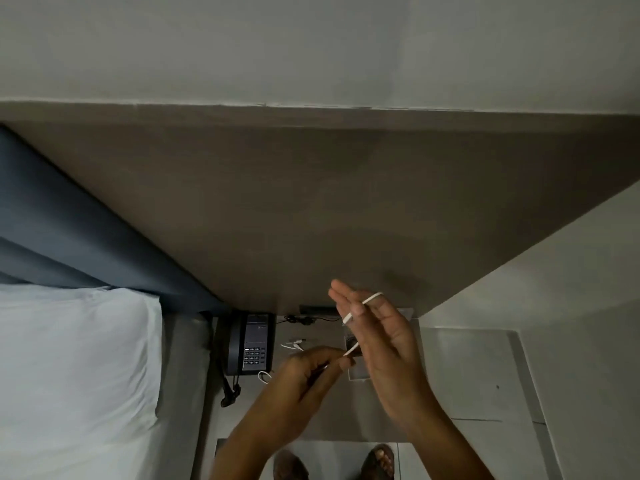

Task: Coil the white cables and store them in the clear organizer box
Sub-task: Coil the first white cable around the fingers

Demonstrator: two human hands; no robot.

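My right hand is raised above the bedside table with its fingers straight. A white cable loops round those fingers, and the thumb pins it against them. My left hand pinches the free end of the same cable just left of the right palm. The clear organizer box lies on the table behind both hands and is mostly hidden. More white cables lie loose on the table beside the phone, with another small loop at the phone's near corner.
A dark desk phone sits at the table's left, its cord hanging down the side. A black cable runs along the wall edge. A bed with a white pillow is on the left. My sandalled feet stand on the tiled floor.
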